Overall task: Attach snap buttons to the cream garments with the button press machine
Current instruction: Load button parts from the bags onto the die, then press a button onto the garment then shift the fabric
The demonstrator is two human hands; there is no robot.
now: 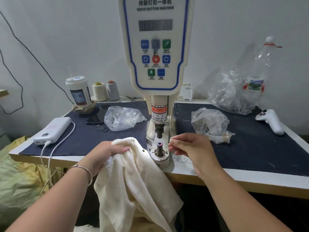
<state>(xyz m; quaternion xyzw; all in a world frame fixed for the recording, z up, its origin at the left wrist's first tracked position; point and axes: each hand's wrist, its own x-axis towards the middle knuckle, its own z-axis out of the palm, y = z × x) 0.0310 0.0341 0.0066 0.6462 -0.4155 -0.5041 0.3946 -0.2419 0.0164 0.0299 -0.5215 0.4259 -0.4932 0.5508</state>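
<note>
The white servo button machine [155,47] stands at the table's middle, its punch hanging above the lower die post [159,146]. A cream knitted garment [133,181] hangs over the table's front edge, left of the die, with one metal snap [143,150] showing on its edge. My left hand [107,155] is bunched on the garment's top. My right hand [192,148] hovers just right of the die with fingertips pinched together; something small may sit between them, but I cannot tell what.
A dark blue cloth [250,139] covers the table. Plastic bags [122,118] [210,123] of small parts flank the machine. A power bank [53,129] with cable, phone, cup, thread cones, a bottle and a white controller [270,121] sit around.
</note>
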